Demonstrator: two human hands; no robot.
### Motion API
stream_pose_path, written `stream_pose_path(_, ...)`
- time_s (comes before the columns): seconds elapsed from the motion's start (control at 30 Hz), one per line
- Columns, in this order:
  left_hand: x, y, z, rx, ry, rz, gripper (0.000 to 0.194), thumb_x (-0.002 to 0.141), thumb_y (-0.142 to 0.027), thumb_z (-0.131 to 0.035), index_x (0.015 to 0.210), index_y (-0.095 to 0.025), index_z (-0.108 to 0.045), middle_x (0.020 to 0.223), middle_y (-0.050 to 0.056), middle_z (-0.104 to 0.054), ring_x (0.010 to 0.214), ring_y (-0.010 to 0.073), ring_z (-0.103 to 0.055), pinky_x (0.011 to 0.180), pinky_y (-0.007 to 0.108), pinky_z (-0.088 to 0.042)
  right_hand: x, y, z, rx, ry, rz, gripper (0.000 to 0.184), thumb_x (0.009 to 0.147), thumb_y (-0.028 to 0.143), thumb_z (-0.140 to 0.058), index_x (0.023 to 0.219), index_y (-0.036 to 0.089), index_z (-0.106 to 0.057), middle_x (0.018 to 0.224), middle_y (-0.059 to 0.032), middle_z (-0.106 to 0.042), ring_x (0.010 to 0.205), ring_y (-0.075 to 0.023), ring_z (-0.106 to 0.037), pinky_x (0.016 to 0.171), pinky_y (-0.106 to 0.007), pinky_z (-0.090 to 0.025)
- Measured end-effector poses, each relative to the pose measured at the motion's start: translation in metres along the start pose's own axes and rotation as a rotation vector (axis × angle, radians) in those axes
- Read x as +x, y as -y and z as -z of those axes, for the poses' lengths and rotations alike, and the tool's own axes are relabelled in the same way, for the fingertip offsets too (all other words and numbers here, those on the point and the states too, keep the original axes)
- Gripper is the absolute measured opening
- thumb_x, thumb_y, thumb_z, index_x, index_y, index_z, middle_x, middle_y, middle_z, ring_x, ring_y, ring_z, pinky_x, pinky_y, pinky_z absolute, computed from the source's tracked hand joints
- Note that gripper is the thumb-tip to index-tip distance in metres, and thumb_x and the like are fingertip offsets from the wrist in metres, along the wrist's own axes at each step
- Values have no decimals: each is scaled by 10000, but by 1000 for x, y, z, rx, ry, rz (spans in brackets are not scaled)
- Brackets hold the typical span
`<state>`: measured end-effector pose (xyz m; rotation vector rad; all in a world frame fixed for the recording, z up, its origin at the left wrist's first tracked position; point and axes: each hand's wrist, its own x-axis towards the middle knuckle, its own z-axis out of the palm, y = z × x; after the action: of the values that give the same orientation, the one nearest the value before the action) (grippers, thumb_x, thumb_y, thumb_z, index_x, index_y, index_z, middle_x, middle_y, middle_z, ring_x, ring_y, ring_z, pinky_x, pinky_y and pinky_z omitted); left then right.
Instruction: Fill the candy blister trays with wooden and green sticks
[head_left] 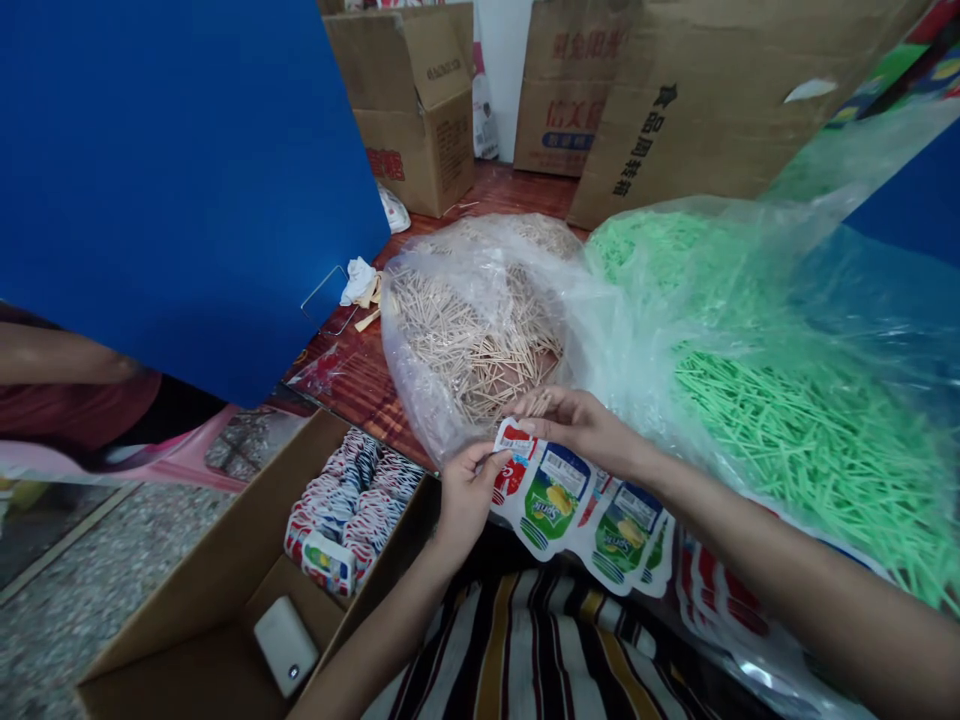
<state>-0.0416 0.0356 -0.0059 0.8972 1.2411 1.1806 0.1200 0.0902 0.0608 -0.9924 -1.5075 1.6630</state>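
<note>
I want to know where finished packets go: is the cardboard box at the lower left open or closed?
Open. The cardboard box has its flaps spread, and stacked packets and a white device show inside.

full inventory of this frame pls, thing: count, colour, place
printed packet strip: one strip, several joined packets, red and green labels on white; held at the lap
wooden sticks: heap, too many to count, tan; in a clear bag at centre
green sticks: heap, green; in a clear bag at right
open carton: one, brown; lower left on the floor
stacked packets: a batch, red, white and blue; inside the carton
white device: one, white; on the carton floor
blue board: one, blue; upper left
cardboard boxes: at least three, brown; at the back
another person's arm: one; far left under the board
left hand: pinches the strip's red end
right hand: fingers on the strip's top edge
</note>
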Motion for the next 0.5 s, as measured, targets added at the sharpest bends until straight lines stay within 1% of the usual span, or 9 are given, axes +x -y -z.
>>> stream_pose_path(0.07, -1, 2, 4, 6, 1, 5, 179, 732, -310, -681, 788, -142, -711, 679, 15, -703, 576, 138, -610, 552, 234, -490, 2, 1, 3, 0, 34, -11, 322, 775, 432, -667, 986, 190, -635, 956, -52, -685, 831, -152, -651, 750, -287, -521)
stream_pose_path(0.1, -1, 2, 6, 6, 0, 10, 180, 734, -311, -680, 789, -143, -713, 679, 14, -704, 572, 138, -611, 547, 232, -490, 5, 1, 7, -5, 18, -2, 326, 812, 454, -618, 1011, 196, -625, 981, -57, -682, 857, -154, -649, 770, -291, -518)
stream_pose_path(0.17, -3, 3, 9, -6, -2, 27, 184, 728, -314, -685, 792, -144, -716, 686, 14, -711, 572, 141, -618, 548, 234, -494, 16, -3, 17, -57, -55, 39, 351, 879, 488, -501, 1033, 195, -618, 1001, -65, -681, 893, -164, -644, 804, -305, -505)
stream_pose_path(0.23, -5, 3, 11, -19, 7, 55, 190, 721, -312, -691, 802, -143, -721, 694, 19, -718, 580, 147, -629, 557, 239, -502, 32, -10, 29, -228, -135, 84, 358, 895, 476, -469, 988, 173, -638, 933, -71, -690, 850, -178, -643, 777, -311, -494)
stream_pose_path(0.3, -8, 4, 12, -14, 16, 82, 190, 716, -302, -693, 812, -141, -725, 696, 25, -724, 583, 151, -636, 562, 241, -507, 50, -20, 37, -549, -182, 126, 274, 854, 399, -555, 870, 152, -672, 812, -68, -690, 757, -189, -630, 703, -301, -468)
stream_pose_path(0.33, -9, 4, 12, -7, 20, 93, 185, 715, -296, -693, 808, -140, -726, 697, 26, -725, 582, 150, -636, 561, 240, -507, 59, -25, 39, -706, -172, 144, 221, 837, 346, -579, 832, 151, -683, 788, -67, -691, 730, -189, -623, 686, -296, -451)
stream_pose_path(0.4, -11, 4, 13, 8, 19, 103, 171, 710, -289, -695, 785, -138, -726, 687, 25, -722, 573, 147, -630, 549, 233, -502, 74, -36, 38, -908, -94, 189, 144, 824, 239, -574, 799, 166, -695, 803, -56, -699, 727, -178, -617, 689, -280, -428)
stream_pose_path(0.5, -13, 3, 13, 15, 19, 106, 166, 709, -290, -692, 763, -137, -726, 664, 22, -716, 560, 143, -622, 531, 225, -493, 90, -51, 25, -995, 8, 218, 79, 755, 168, -616, 736, 182, -691, 780, -37, -695, 721, -169, -606, 678, -260, -407)
